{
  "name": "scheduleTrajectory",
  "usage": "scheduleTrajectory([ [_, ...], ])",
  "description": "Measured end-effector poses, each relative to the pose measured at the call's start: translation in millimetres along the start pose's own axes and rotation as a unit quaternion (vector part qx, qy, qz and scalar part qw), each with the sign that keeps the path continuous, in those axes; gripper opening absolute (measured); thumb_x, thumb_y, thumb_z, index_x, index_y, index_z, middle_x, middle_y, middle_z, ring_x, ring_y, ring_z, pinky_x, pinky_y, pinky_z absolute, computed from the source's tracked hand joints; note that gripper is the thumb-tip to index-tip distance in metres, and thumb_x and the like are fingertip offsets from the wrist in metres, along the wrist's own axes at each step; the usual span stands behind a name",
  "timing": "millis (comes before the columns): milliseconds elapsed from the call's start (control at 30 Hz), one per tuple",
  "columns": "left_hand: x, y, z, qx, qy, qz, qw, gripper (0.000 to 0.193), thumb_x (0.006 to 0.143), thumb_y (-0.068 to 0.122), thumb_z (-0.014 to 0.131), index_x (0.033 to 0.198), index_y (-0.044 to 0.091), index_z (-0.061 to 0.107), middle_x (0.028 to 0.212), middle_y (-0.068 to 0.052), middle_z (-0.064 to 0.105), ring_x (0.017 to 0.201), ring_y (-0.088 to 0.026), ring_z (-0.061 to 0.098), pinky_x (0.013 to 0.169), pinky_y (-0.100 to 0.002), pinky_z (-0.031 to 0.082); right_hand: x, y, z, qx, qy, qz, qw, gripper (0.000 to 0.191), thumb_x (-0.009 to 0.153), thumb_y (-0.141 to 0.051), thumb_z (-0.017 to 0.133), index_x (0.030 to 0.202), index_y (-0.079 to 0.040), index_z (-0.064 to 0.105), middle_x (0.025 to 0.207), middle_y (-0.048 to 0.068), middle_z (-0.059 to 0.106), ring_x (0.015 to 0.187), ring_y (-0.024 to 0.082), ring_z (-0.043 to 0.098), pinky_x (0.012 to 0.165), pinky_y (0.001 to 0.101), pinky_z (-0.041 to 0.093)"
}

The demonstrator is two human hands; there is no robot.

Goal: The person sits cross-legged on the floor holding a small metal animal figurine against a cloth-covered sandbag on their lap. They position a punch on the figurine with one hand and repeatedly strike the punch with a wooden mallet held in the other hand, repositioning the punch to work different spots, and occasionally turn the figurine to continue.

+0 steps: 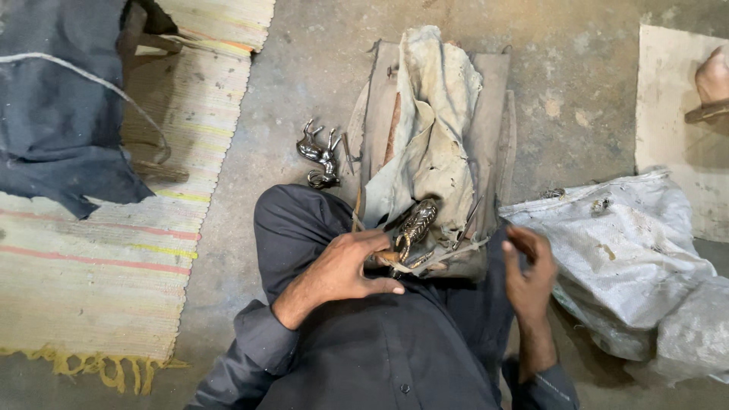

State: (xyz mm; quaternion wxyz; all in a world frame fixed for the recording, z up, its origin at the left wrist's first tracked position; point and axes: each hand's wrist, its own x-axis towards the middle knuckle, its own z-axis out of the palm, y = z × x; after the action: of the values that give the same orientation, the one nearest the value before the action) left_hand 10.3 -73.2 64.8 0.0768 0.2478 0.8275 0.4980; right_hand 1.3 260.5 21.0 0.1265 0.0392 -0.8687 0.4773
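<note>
My left hand (351, 267) grips a small brass animal figure (414, 226) by its lower end, against a cloth-covered wooden board (490, 114) resting over my lap. The figure is patterned and lies tilted, head end pointing away from me. My right hand (529, 272) hovers to the right of the board, fingers loosely curled, holding nothing I can see. A thin metal tool (467, 222) lies on the cloth just right of the figure.
Another metal animal figure (319, 154) lies on the concrete floor left of the board. A striped woven mat (114, 250) with a dark cloth (53, 99) covers the left. A white sack (623, 250) sits at the right. Another person's foot (714, 80) shows at top right.
</note>
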Motion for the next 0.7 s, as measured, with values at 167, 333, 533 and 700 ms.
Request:
scheduleTrajectory([
  [167, -11, -5, 8, 0.002, 0.017, 0.007, 1.0, 0.045, 0.077, 0.038, 0.088, 0.085, 0.001, 0.064, 0.079, -0.011, 0.064, 0.075, -0.032, 0.069, 0.065, -0.043, 0.051, 52, -77, 44, -0.144, -0.239, -0.262, 0.924, 0.062, 0.071, 0.011, 0.062, 0.128, -0.014, 0.068, 0.142, 0.011, 0.062, 0.132, 0.035, 0.057, 0.103, 0.0407, 0.05],
  [333, -29, -8, 31, 0.07, 0.052, 0.076, 0.993, 0.033, 0.081, 0.031, 0.085, 0.077, 0.004, 0.066, 0.074, -0.01, 0.064, 0.069, -0.032, 0.068, 0.06, -0.044, 0.05, 80, -91, 60, -0.17, -0.378, -0.308, 0.856, 0.051, 0.07, 0.001, 0.074, 0.119, -0.015, 0.072, 0.129, 0.005, 0.067, 0.123, 0.032, 0.062, 0.101, 0.0431, 0.052],
  [533, -43, -19, 46, 0.124, 0.016, 0.106, 0.986, 0.024, 0.077, 0.024, 0.082, 0.076, 0.005, 0.068, 0.072, -0.01, 0.064, 0.071, -0.033, 0.069, 0.061, -0.045, 0.05, 68, -74, 48, -0.113, -0.329, -0.296, 0.889, 0.051, 0.07, 0.008, 0.07, 0.117, -0.012, 0.072, 0.124, 0.007, 0.07, 0.117, 0.031, 0.068, 0.094, 0.0404, 0.057],
  [700, -39, -22, 47, 0.089, -0.006, 0.057, 0.994, 0.026, 0.08, 0.028, 0.083, 0.083, 0.004, 0.071, 0.078, -0.012, 0.069, 0.074, -0.036, 0.068, 0.06, -0.046, 0.051, 57, -85, 37, -0.086, -0.199, -0.207, 0.954, 0.05, 0.068, -0.001, 0.082, 0.116, -0.008, 0.07, 0.11, 0.012, 0.074, 0.099, 0.03, 0.075, 0.082, 0.0369, 0.06],
])
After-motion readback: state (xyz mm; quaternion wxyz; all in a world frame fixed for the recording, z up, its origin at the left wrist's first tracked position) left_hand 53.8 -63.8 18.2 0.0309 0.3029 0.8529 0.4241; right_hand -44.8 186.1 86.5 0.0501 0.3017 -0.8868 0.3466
